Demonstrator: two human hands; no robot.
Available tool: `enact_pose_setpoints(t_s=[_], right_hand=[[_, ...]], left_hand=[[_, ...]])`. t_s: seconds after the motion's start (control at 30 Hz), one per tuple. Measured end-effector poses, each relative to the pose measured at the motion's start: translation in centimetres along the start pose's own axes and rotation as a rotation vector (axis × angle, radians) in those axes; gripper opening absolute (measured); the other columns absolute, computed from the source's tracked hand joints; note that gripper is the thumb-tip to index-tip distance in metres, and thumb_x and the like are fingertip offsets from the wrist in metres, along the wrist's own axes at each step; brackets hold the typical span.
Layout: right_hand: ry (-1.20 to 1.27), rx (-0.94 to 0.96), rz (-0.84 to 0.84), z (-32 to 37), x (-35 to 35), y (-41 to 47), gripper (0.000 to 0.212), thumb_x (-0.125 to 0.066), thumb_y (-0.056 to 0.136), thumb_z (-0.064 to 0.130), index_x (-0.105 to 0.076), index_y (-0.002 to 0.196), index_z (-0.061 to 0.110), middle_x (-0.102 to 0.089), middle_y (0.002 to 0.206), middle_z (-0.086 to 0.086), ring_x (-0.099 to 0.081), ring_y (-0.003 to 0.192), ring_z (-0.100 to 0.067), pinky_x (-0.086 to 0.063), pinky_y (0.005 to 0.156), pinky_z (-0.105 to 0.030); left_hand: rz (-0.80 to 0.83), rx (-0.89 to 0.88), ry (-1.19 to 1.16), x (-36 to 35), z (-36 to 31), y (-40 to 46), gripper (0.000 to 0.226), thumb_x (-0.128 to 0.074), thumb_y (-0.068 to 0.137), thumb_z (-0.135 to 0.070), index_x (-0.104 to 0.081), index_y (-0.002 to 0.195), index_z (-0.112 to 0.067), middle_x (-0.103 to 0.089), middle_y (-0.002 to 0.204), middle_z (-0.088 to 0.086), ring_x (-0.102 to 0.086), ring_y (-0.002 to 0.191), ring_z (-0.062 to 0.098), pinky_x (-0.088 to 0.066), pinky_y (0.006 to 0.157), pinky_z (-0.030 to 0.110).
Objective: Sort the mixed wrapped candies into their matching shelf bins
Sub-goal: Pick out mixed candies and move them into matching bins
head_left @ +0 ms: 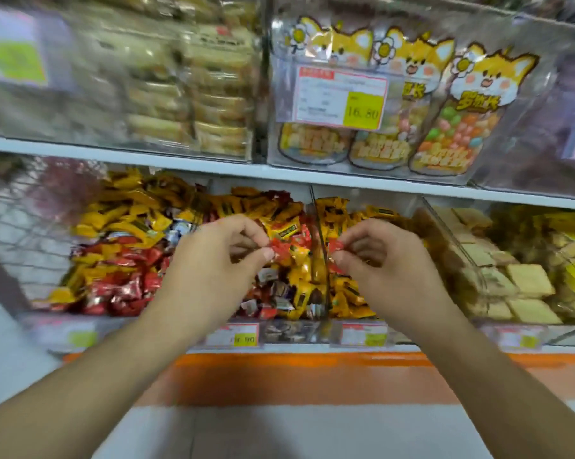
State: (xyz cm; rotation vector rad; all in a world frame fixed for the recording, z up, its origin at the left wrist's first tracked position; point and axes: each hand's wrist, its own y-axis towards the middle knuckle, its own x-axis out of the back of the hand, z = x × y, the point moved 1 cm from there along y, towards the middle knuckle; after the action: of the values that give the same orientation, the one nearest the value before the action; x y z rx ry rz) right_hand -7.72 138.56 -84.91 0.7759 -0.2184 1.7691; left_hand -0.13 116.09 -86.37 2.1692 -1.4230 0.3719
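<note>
My left hand (213, 260) hovers over the middle bin of mixed candies (279, 293) and pinches a red wrapped candy (279, 249) between thumb and fingers. My right hand (378, 260) is over the clear divider (319, 246) and pinches another small red candy (335, 245). The bin to the left holds yellow and red wrapped candies (113, 253). The bin just right of the divider holds mostly yellow candies (345, 299).
A bin of pale square biscuits (511, 279) sits at the right. Price tags (243, 336) line the shelf front. The upper shelf carries clear bins of wrapped pastries (186, 104) and cartoon-fox candy bags (412, 104). An orange strip (279, 376) runs below the shelf.
</note>
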Motion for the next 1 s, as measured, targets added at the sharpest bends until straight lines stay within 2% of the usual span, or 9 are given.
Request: enact_pose_setpoints(t_s=[0.17, 0.23, 0.33, 0.4, 0.47, 0.63, 0.77, 0.87, 1.0], right_hand=[[0.094, 0.009, 0.153, 5.3, -7.7, 0.7, 0.013, -0.078, 0.092, 0.016, -0.068, 0.089, 0.024, -0.070, 0.081, 0.002, -0.069, 0.077, -0.014, -0.060, 0.071, -0.028], [0.114, -0.009, 0.175, 7.1, -10.7, 1.5, 0.012, -0.078, 0.092, 0.017, -0.068, 0.090, 0.024, -0.070, 0.083, 0.000, -0.069, 0.077, -0.012, -0.061, 0.072, -0.032], [0.205, -0.003, 0.196, 9.5, -14.3, 2.8, 0.010, -0.078, 0.092, 0.017, -0.070, 0.093, 0.023, -0.071, 0.090, 0.002, -0.072, 0.082, -0.013, -0.062, 0.076, -0.032], [0.256, -0.004, 0.245, 10.4, -16.0, 3.4, 0.013, -0.077, 0.093, 0.014, -0.072, 0.103, 0.021, -0.072, 0.102, 0.006, -0.071, 0.091, -0.007, -0.059, 0.078, -0.019], [0.256, 0.014, 0.265, 10.4, -16.8, 3.7, 0.018, -0.074, 0.095, 0.012, -0.072, 0.110, 0.021, -0.071, 0.111, 0.009, -0.069, 0.101, -0.003, -0.057, 0.084, -0.016], [0.213, 0.006, 0.191, 8.1, -13.7, 3.2, 0.018, -0.070, 0.096, 0.012, -0.073, 0.101, 0.028, -0.073, 0.104, 0.010, -0.071, 0.097, -0.004, -0.059, 0.086, -0.027], [0.134, -0.002, 0.092, 5.1, -8.7, 2.0, 0.022, -0.070, 0.096, 0.010, -0.072, 0.093, 0.032, -0.073, 0.099, 0.013, -0.070, 0.095, -0.003, -0.060, 0.083, -0.031], [0.044, -0.015, -0.011, 2.5, -4.4, 1.5, 0.023, -0.069, 0.098, 0.011, -0.071, 0.091, 0.033, -0.071, 0.099, 0.016, -0.067, 0.094, -0.002, -0.055, 0.075, -0.022], [-0.121, -0.118, -0.087, -2.0, 0.5, 1.8, 0.020, -0.065, 0.098, 0.013, -0.070, 0.096, 0.032, -0.070, 0.098, 0.012, -0.067, 0.083, -0.008, -0.055, 0.063, -0.027]], left_hand=[[-0.146, 0.097, 0.171, 7.0, 3.3, 0.0, 0.019, -0.082, 0.084, -0.031, -0.065, 0.078, -0.034, -0.069, 0.082, -0.019, -0.067, 0.083, -0.003, -0.054, 0.075, 0.027], [-0.196, 0.127, 0.253, 9.2, 4.4, 0.1, 0.019, -0.082, 0.085, -0.027, -0.064, 0.077, -0.031, -0.069, 0.078, -0.019, -0.066, 0.077, -0.003, -0.046, 0.065, 0.018], [-0.245, 0.178, 0.312, 11.8, 6.3, 0.7, 0.019, -0.078, 0.086, -0.022, -0.064, 0.077, -0.030, -0.069, 0.078, -0.014, -0.065, 0.076, -0.003, -0.041, 0.062, 0.008], [-0.243, 0.200, 0.308, 13.0, 7.6, 1.0, 0.017, -0.077, 0.087, -0.020, -0.065, 0.081, -0.031, -0.071, 0.080, -0.012, -0.067, 0.080, 0.001, -0.048, 0.069, 0.015], [-0.185, 0.230, 0.333, 13.6, 8.8, 1.3, 0.015, -0.074, 0.089, -0.023, -0.065, 0.088, -0.035, -0.072, 0.086, -0.009, -0.069, 0.087, 0.008, -0.052, 0.074, 0.025], [-0.137, 0.197, 0.331, 12.7, 8.5, 1.7, 0.021, -0.068, 0.092, -0.021, -0.068, 0.101, -0.040, -0.071, 0.103, -0.010, -0.069, 0.097, 0.012, -0.058, 0.086, 0.034], [-0.073, 0.047, 0.348, 9.5, 5.1, 1.5, 0.023, -0.066, 0.094, -0.020, -0.069, 0.108, -0.039, -0.070, 0.112, -0.012, -0.072, 0.082, 0.025, -0.058, 0.074, 0.037], [0.044, -0.106, 0.374, 6.0, 3.0, 0.9, 0.026, -0.065, 0.095, -0.022, -0.068, 0.115, -0.039, -0.065, 0.118, -0.018, -0.066, 0.091, 0.011, -0.047, 0.078, 0.023], [0.245, -0.269, 0.344, 0.4, 1.4, 0.6, 0.030, -0.064, 0.097, -0.026, -0.064, 0.125, -0.038, -0.056, 0.134, -0.026, -0.050, 0.126, -0.004, -0.028, 0.104, 0.004]])
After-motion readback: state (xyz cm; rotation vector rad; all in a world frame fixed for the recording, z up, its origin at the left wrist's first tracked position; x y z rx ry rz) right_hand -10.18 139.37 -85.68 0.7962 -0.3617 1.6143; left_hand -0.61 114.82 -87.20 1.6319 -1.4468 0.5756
